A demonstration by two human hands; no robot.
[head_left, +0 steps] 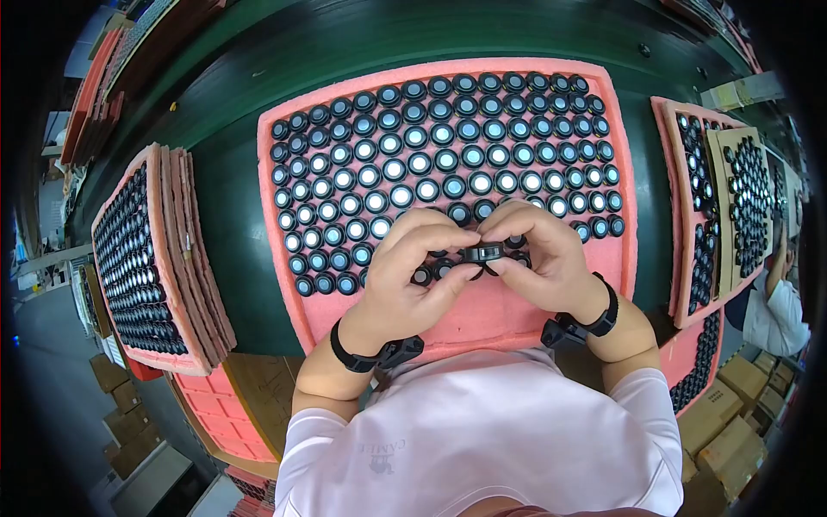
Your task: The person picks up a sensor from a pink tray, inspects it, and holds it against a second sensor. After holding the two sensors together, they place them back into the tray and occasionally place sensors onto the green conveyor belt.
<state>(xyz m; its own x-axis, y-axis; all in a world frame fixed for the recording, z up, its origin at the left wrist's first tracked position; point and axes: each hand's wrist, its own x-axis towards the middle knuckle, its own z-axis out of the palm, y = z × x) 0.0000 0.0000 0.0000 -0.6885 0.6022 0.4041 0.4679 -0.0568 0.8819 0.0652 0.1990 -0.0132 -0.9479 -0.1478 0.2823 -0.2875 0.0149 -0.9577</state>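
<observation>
Between my two hands I hold a small round black part (482,252), turned on edge so its side shows. My left hand (418,263) pinches its left end with thumb and fingers. From the other side, my right hand (543,254) pinches the right end the same way. Both hands are just above the front rows of a pink foam tray (457,323). Rows of black round parts with pale shiny round tops, like this one (416,138), fill most of that tray. Some parts are hidden under my hands.
At the left stands a stack of pink foam trays (185,250), the top one full of similar parts. More loaded trays (676,215) lie at the right on the green table (362,39). Cardboard boxes (732,448) sit at lower right. Another person (780,314) is at far right.
</observation>
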